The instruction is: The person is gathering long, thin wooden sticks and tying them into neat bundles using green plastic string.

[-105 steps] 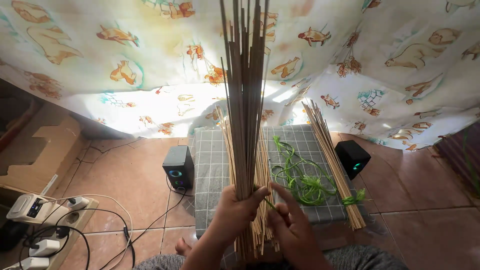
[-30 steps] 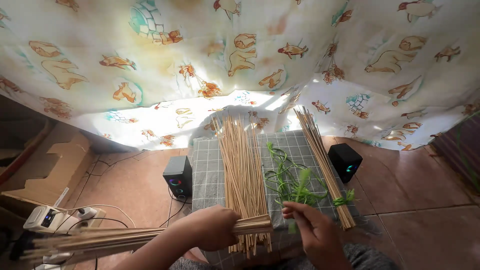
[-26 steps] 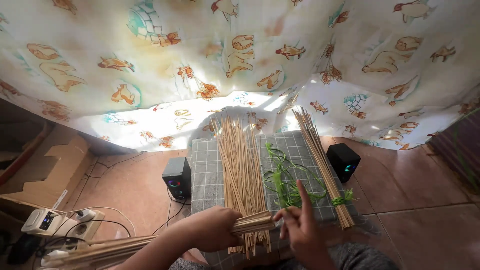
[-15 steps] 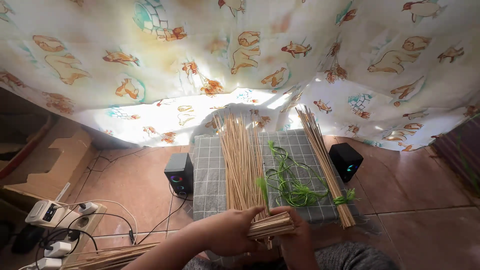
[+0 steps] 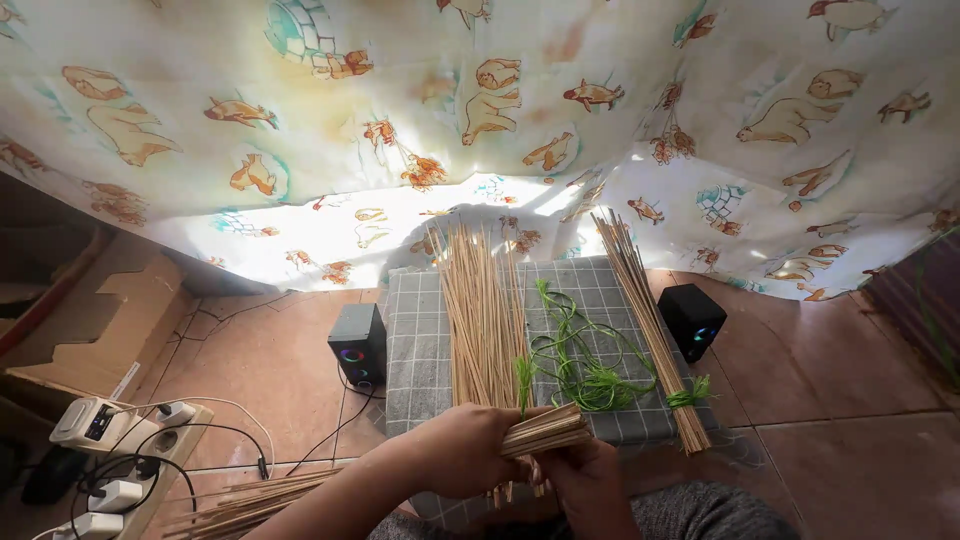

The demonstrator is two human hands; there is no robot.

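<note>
Looking down from my head camera, I am gripping a bundle of thin sticks (image 5: pixel 545 432) in my left hand (image 5: pixel 462 450), fingers wrapped fully around it — the cut ends are poking out to the right, while the long rest of the bundle is trailing down to the lower left, over the floor. My right hand (image 5: pixel 585 480) is curling just under those ends, touching them; a green strip (image 5: pixel 522 378) is rising from between my hands, though I cannot tell whether my right fingers are pinching it. Beyond my hands, loose sticks (image 5: pixel 485 305) are lying on a checked grey cloth (image 5: pixel 420 340), beside a tangle of green strips (image 5: pixel 585 360) and a tied stick bundle (image 5: pixel 648 320). Two small black speakers (image 5: pixel 357 345) are flanking the cloth — a power strip (image 5: pixel 110 470) is sitting far left.
</note>
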